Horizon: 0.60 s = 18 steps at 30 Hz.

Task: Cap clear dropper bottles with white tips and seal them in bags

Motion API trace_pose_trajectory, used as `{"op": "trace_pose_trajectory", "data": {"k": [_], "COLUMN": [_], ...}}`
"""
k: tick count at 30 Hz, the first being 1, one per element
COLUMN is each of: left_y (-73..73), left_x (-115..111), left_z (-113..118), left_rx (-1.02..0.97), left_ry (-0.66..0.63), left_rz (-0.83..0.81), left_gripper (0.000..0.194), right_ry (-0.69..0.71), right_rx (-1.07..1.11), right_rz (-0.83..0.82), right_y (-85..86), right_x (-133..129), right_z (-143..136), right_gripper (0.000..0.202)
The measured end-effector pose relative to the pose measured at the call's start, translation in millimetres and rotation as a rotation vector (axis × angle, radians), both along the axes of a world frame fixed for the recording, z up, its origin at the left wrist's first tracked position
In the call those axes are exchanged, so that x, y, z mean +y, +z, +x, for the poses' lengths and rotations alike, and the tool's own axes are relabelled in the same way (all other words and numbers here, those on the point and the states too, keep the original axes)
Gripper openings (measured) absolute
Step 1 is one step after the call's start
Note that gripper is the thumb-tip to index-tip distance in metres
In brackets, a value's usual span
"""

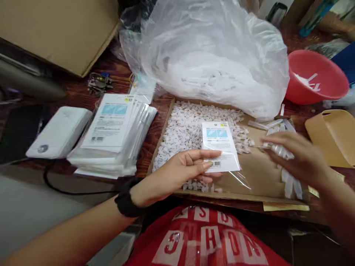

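Note:
My left hand [191, 166] pinches a white printed card in a clear plastic sleeve [220, 142] between thumb and fingers. The card has two blue pictures at its top and a barcode low down. It is held above a shallow cardboard tray [257, 170], whose left part is covered with many small whitish translucent plastic pieces [183, 129]. My right hand [294, 155], smeared by motion, is over the tray's right side, close to some clear plastic strips [290, 181]. Whether its fingers hold anything is too blurred to tell.
On the left lie a stack of sleeved cards [108, 129] and a white box-shaped device [61, 131]. Behind the tray bulges a large translucent plastic bag [213, 48]. A red bowl [313, 81] and a tan container [330, 136] stand right. A cardboard box [61, 29] is upper left.

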<state>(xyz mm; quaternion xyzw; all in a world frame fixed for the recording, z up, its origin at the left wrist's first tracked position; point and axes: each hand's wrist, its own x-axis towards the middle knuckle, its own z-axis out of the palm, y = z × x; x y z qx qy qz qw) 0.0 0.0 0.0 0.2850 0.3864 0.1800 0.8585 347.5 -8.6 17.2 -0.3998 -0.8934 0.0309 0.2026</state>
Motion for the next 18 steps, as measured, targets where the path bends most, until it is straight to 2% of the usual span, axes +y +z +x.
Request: {"op": "trace_pose_trajectory", "data": {"k": [3, 5, 7, 10, 13, 16, 18], "left_y": [-0.4, -1.2, -2.4, -4.2, -4.5, -5.9, -9.1], "left_x": [-6.3, -11.1, -16.5, -25.7, -36.3, -46.9, -52.7], "left_z": [7.2, 10.2, 10.9, 8.5, 6.0, 5.5, 5.1], "left_rx": [-0.033, -0.044, -0.049, -0.061, -0.053, -0.027, -0.015], "left_ry": [0.004, -0.003, -0.021, -0.040, -0.013, -0.018, -0.056], "left_rz": [-0.043, -0.085, -0.123, -0.142, -0.149, -0.144, -0.119], "left_gripper": [0.031, 0.030, 0.033, 0.038, 0.040, 0.043, 0.047], "right_ry": [0.052, 0.042, 0.028, 0.066, 0.068, 0.019, -0.014], "right_rx": [-0.049, -0.063, -0.069, -0.070, 0.013, 0.136, 0.152], "right_rz": [0.061, 0.157, 0.246, 0.260, 0.154, -0.087, -0.165], "right_y": [-11.0, -13.4, -12.6, -10.3, -13.1, -20.7, -25.2], "right_x": [-44.1, -63.9, -75.4, -84.4, -91.9, -100.9, -108.1], "right_z": [-37.1, -51.5, -56.7, -55.2, -53.3, -55.4, -59.4], "right_gripper": [0.038, 0.037, 0.030, 0.030, 0.034, 0.033, 0.031]}}
